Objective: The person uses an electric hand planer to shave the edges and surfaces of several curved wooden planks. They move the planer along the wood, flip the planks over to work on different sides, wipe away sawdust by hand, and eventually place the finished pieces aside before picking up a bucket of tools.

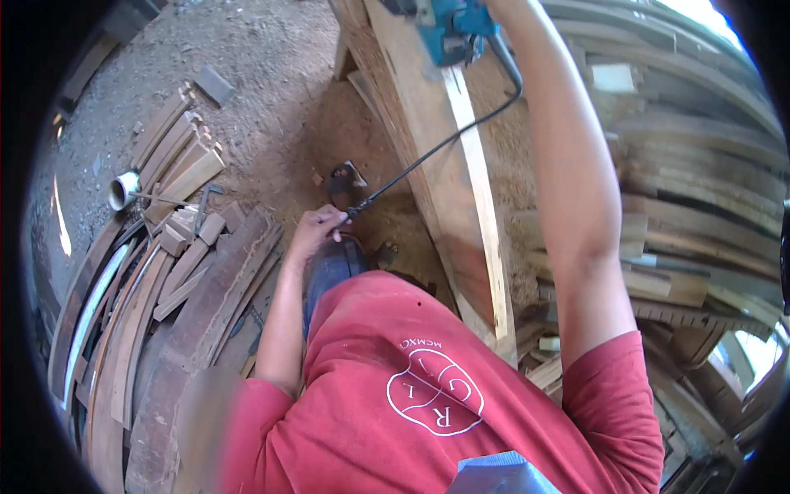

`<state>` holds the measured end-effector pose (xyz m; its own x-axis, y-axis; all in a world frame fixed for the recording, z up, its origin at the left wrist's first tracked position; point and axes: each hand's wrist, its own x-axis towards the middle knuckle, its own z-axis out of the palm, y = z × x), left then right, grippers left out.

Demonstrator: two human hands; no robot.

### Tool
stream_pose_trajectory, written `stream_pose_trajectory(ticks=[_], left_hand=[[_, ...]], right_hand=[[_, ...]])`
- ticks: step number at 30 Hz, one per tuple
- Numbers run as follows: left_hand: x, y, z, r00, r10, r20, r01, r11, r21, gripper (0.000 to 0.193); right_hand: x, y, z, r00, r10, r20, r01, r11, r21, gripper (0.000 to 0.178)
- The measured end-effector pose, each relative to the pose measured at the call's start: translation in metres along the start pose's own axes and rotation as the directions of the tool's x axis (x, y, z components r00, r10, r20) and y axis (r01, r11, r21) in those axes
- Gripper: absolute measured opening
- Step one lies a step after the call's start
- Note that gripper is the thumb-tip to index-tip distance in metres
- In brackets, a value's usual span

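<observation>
My left hand point(313, 233) is closed around a black power cord point(420, 163), its fingers pinched near a wrapped, thicker stretch of it. From there the cord runs up and right to a teal electric planer point(448, 31) at the top edge of the view. My right arm reaches far forward, and my right hand point(504, 8) grips the back of the planer; its fingers are mostly cut off by the frame. Under the planer lies a narrow pale wood strip point(477, 177), lengthwise on a long wooden bench point(444, 193). The planer's front is out of view.
Curved boards point(691, 177) are stacked along the right. On the left lie a wide worn plank point(193, 346), short wood blocks point(185, 230), a clamp point(206, 200) and a white pipe-like cylinder point(123, 191). Sawdust and grit cover the ground point(271, 74).
</observation>
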<state>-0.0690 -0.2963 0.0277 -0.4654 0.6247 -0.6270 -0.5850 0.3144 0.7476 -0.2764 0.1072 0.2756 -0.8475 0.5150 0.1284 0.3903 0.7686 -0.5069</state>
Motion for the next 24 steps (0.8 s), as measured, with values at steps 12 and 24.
stream_pose_trajectory(ticks=[12,24], left_hand=[[-0.065,-0.102,0.119,0.911,-0.090,0.403,-0.091,0.909,0.408,0.029],[-0.120,-0.135,0.181,0.880,0.005,0.475,-0.268,0.831,0.487,0.033]], right_hand=[[-0.555,0.100,-0.193,0.919,0.326,0.222,-0.353,0.931,0.094,0.042],[-0.597,0.119,-0.201,0.952,0.260,0.158,-0.285,0.946,0.157,0.041]])
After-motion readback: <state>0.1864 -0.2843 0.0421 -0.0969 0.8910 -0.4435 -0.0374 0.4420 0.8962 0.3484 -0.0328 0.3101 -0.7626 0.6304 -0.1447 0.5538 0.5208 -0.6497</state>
